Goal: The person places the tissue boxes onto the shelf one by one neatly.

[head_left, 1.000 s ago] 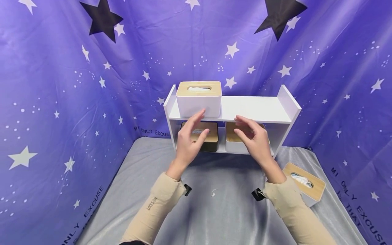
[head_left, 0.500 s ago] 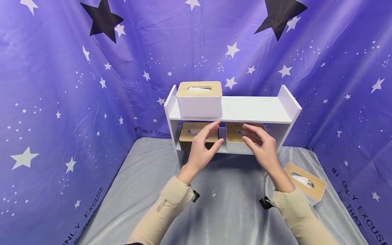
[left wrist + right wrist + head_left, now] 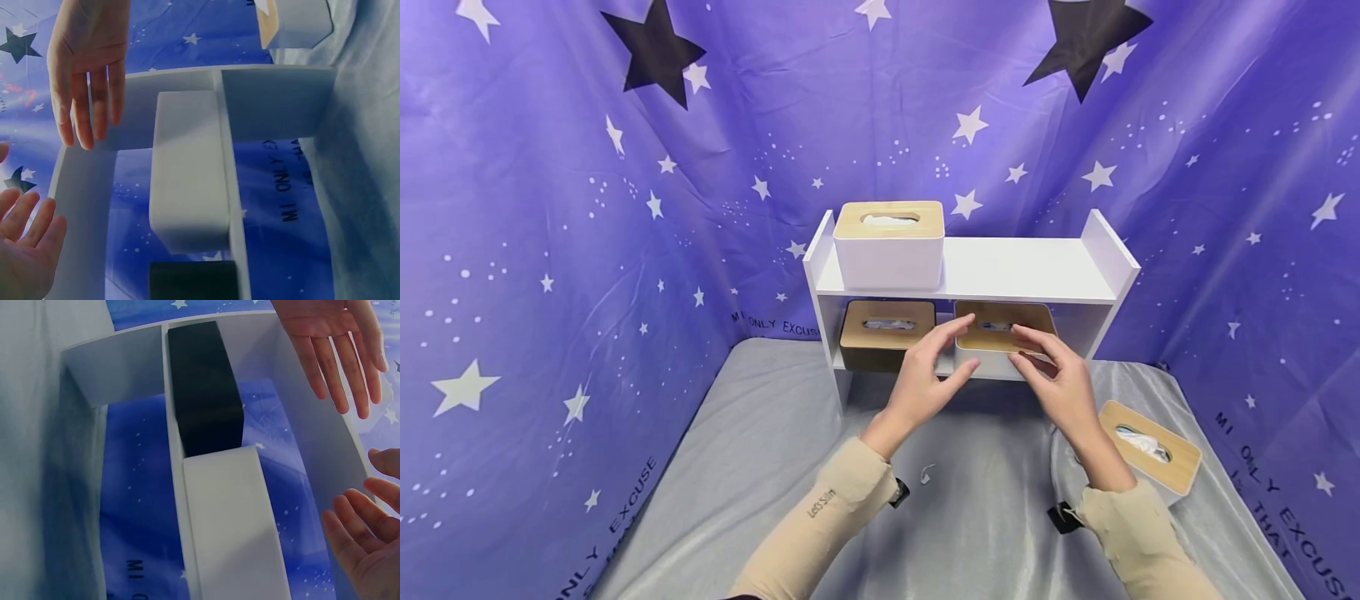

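Note:
My left hand (image 3: 921,379) and my right hand (image 3: 1063,387) hover in front of the white shelf (image 3: 1022,271), palms facing each other, fingers loosely bent and holding nothing. Both overlap a white tissue box (image 3: 997,340) with a wooden lid on the lower shelf, on its right side. To its left sits a dark tissue box (image 3: 880,359), also wood-lidded. A third, white tissue box (image 3: 889,262) stands at the left end of the top shelf. In the left wrist view, the left hand (image 3: 28,250) and right hand (image 3: 90,69) are apart from the white box (image 3: 187,169).
Right of the shelf, another white tissue box (image 3: 1150,446) with a wooden lid stands at an angle on the grey cloth (image 3: 760,467). A small white tag-like thing (image 3: 926,475) lies on the cloth. Purple star-printed curtains (image 3: 880,108) surround the back and sides.
Both hands have moved right and lower, away from the shelf's upper board. The left has passed from before the dark box to the white box beside it. The boxes have not moved.

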`<act>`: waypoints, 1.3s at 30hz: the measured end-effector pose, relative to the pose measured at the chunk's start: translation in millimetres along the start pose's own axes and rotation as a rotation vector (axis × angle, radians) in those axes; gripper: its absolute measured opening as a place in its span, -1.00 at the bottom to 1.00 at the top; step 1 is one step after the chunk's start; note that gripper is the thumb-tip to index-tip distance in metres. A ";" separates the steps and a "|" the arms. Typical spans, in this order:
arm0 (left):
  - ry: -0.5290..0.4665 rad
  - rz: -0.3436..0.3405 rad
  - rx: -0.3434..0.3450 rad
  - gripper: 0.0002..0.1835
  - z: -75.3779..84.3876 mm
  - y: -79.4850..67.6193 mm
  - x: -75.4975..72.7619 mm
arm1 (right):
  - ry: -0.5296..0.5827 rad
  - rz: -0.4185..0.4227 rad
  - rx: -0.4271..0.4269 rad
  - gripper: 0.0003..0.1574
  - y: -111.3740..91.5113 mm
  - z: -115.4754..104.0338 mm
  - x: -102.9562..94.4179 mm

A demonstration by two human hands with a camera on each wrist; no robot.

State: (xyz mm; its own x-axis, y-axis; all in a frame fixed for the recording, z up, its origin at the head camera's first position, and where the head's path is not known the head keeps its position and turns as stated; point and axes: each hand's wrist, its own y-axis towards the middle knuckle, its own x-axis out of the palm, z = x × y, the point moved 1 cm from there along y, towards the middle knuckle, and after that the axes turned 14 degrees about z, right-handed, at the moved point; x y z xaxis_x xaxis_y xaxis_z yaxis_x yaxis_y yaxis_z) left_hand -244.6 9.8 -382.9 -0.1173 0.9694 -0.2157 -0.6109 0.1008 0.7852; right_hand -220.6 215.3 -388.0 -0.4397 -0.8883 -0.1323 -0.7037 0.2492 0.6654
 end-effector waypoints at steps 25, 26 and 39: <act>0.109 -0.176 -0.109 -0.43 -14.4 -33.9 50.3 | -0.191 0.075 0.088 -0.50 -39.8 43.3 -40.8; 0.111 -0.181 -0.110 -0.44 -14.6 -34.9 51.9 | -0.193 0.080 0.094 -0.51 -41.3 44.7 -42.6; 0.127 -0.228 -0.102 -0.46 -18.9 -47.1 74.5 | -0.218 0.138 0.148 -0.51 -58.8 61.6 -63.6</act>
State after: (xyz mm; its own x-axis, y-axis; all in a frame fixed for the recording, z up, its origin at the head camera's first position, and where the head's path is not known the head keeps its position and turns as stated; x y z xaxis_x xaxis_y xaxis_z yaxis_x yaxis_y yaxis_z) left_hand -239.4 73.0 -446.9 -0.0608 0.8879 -0.4559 -0.7078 0.2837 0.6469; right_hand -185.7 280.9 -464.0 -0.6347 -0.7427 -0.2134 -0.6960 0.4294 0.5755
